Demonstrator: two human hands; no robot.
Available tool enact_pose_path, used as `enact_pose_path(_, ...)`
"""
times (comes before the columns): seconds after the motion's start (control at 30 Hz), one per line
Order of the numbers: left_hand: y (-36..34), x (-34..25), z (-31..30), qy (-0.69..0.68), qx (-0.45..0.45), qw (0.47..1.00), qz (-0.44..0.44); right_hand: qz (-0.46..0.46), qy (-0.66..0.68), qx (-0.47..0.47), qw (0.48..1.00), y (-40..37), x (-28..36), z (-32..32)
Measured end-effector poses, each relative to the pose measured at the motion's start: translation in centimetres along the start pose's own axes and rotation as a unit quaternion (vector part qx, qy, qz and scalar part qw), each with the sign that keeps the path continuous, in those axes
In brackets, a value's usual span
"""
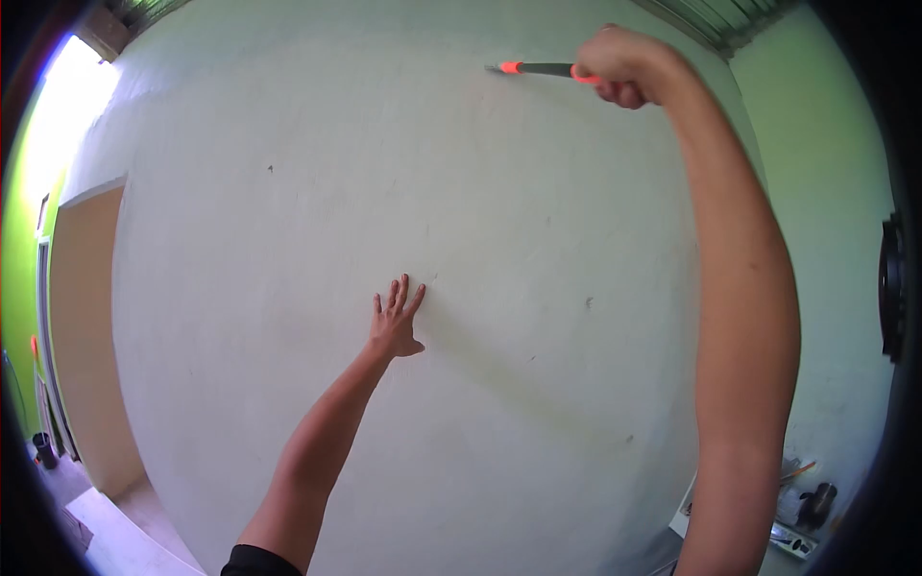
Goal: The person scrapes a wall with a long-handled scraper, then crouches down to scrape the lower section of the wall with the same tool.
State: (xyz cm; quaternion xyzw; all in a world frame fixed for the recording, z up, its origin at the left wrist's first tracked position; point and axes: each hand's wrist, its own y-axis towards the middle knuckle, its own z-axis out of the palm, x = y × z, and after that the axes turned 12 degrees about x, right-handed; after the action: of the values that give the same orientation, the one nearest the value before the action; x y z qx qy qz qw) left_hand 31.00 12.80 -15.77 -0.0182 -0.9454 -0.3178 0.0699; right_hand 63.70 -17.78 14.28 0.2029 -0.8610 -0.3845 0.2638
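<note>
My left hand (396,324) is spread open on the pale wall (432,442), fingers pointing up and the palm facing the plaster. High at the upper right, my right hand (622,67) is closed around a slim tool with a black-and-orange handle (547,69). Its short greyish tip points left, at or very near the wall surface. The tip is too small for me to tell its exact kind. Small dark marks (589,303) and chips dot the plaster around both hands.
To the left is a doorway (88,336), with a bright opening above it. A green side wall (816,192) meets the pale wall at the right, bearing a dark round object (891,288). Tools and a dark cup-like item (818,505) stand at lower right. Corrugated roofing (715,19) shows above.
</note>
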Motion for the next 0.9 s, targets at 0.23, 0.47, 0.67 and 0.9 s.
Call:
enact_pose_path(0.23, -0.7, -0.3, 0.0, -0.007, 0.001, 1.0, 0.009, 0.084, 0.004, 0.002, 0.996, -0.9, -0.7, -4.0)
enact_pose_path(0.47, 0.2, 0.4, -0.4, -0.002, 0.039, 0.999, -0.004, 0.059, 0.018, 0.02, 0.998, -0.3, -2.9, -2.2)
enact_pose_path(0.67, 0.7, -0.2, -0.5, 0.009, 0.035, 0.999, -0.015, 0.103, -0.01, 0.005, 0.995, -3.2, -3.5, -5.7)
enact_pose_path(0.9, 0.6, 0.0, -1.2, -0.005, 0.06, 0.998, -0.016, -0.002, 0.001, -0.013, 1.0, -3.7, -8.6, 3.1)
